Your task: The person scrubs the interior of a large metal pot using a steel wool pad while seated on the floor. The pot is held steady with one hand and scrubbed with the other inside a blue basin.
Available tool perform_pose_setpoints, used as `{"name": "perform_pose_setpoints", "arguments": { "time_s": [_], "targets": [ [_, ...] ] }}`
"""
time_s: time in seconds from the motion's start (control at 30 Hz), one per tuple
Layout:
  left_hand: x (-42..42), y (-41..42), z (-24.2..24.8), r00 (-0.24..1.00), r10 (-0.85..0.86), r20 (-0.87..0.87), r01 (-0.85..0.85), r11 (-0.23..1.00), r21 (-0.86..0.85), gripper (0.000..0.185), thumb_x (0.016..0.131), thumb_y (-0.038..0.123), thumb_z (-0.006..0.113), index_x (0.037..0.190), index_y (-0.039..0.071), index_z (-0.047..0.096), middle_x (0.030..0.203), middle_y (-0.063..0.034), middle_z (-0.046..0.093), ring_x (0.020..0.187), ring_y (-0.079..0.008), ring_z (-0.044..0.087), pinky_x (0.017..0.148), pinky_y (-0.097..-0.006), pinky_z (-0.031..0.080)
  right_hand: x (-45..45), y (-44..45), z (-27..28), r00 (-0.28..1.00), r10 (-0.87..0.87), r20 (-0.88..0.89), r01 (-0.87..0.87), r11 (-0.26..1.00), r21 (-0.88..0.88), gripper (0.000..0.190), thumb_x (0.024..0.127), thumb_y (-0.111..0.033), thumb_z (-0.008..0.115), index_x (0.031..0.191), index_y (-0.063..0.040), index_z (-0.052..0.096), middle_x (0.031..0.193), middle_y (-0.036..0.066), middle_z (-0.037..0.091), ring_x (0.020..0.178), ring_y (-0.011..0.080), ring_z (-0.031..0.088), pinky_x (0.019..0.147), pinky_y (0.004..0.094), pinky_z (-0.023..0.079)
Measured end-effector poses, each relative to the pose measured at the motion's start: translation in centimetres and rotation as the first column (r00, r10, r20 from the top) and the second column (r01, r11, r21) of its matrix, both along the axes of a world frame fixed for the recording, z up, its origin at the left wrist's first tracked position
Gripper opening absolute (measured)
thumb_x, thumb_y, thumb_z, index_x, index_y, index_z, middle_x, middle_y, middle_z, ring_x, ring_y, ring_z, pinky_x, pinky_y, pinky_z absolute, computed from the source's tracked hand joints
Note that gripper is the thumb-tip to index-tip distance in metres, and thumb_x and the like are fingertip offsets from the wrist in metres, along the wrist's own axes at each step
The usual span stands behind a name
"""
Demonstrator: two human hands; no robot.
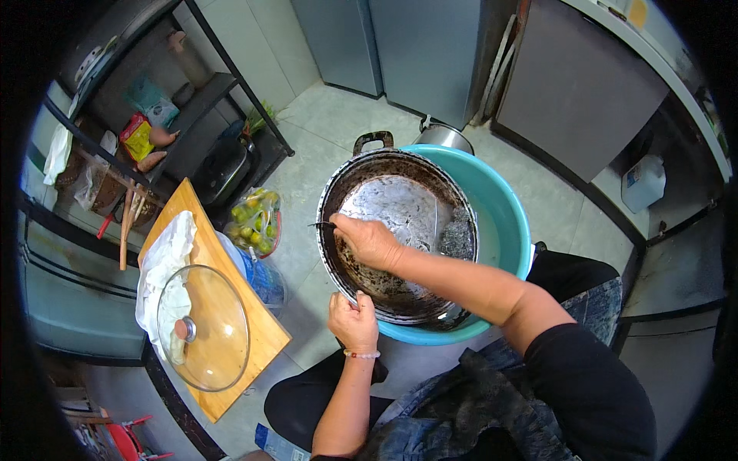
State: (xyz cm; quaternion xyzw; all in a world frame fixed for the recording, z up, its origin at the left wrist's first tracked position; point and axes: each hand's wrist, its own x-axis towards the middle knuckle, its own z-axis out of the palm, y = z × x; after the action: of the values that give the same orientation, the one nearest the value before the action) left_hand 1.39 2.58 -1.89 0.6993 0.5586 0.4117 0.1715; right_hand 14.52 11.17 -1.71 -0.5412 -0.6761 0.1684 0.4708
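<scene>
A large two-handled metal pot (pixel 387 193), its inside blackened and brown with burnt residue, rests tilted over a turquoise plastic basin (pixel 516 213). My left hand (pixel 353 322), with a beaded bracelet at the wrist, grips the pot's near rim. Inside the left part of the pot, my right hand (pixel 369 245) pinches a small thin dark tool (pixel 326 225) against the wall by the rim; its exact kind is hard to make out. A grey steel-wool scourer (pixel 457 236) lies in the right side of the pot. Cloudy water shows in the basin.
To the left, a wooden board (pixel 253 340) bears a glass lid (pixel 222 322) and a white cloth (pixel 173 236). Beyond it are a bag of green fruit (pixel 255 222) and a black shelf rack (pixel 230 52). A steel pot (pixel 444 137) stands behind the basin, before grey cabinet doors (pixel 426 52).
</scene>
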Motion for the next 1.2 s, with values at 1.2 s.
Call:
{"name": "perform_pose_setpoints", "arguments": {
  "time_s": [1.2],
  "targets": [
    [0.7, 0.2, -0.1, 0.999, 0.019, -0.026, -0.019, 1.0, 0.002, 0.021, 0.076, 0.013, 0.054, 0.065, 0.001, 0.042, 0.064, -0.0149, 0.046, 0.061, -0.0363, 0.047, 0.056, -0.0451, 0.036, 1.8, 2.4, 1.2, 0.987, -0.128, 0.094, 0.136, 0.987, -0.086, 0.022, 0.083, -0.015, 0.051, 0.104, -0.012, 0.048, 0.081, 0.016, 0.061, 0.077, 0.0362, 0.06, 0.062, 0.0426, 0.048]
  ]
}}
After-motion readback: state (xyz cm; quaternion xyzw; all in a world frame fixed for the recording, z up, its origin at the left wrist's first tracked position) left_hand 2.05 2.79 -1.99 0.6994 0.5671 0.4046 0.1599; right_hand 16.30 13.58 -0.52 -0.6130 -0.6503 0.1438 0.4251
